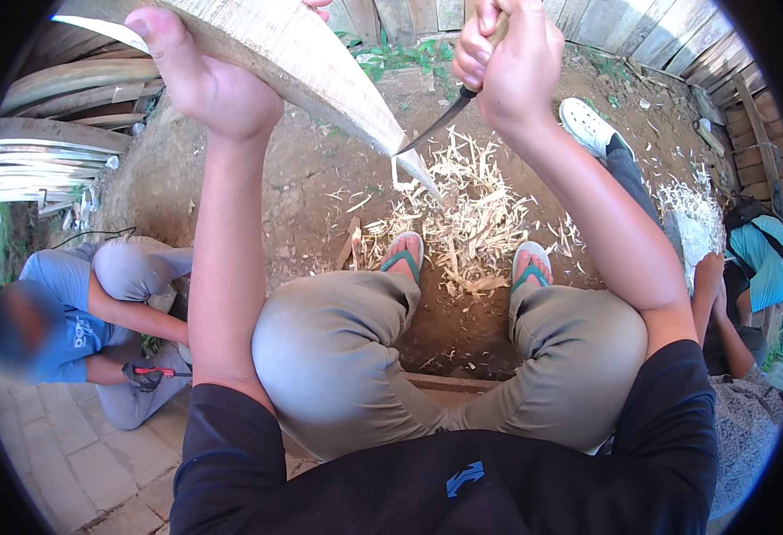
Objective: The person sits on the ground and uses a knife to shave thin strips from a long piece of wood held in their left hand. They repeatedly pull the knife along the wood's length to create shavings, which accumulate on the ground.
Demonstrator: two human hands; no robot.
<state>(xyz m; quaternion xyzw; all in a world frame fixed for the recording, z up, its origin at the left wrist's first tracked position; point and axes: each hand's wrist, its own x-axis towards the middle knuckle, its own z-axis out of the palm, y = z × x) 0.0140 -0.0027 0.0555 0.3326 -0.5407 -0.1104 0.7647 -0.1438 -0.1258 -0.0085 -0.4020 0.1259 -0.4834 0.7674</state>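
Note:
A long pale piece of wood slants from the top left down to a narrow tip above the ground. My left hand supports it from its near side, thumb raised along the edge, and a bit of finger shows beyond it at the top. In my right hand is a knife, its handle wrapped by my fingers. The dark, slightly curved blade points down and left, its end meeting the wood close to the narrow tip. A thin curl hangs from the wood there.
Wood shavings lie heaped around my sandalled feet. At left, a seated person holds a red-handled tool near stacked curved boards. Other people sit at right, one beside a pale wood piece. A plank fence stands ahead.

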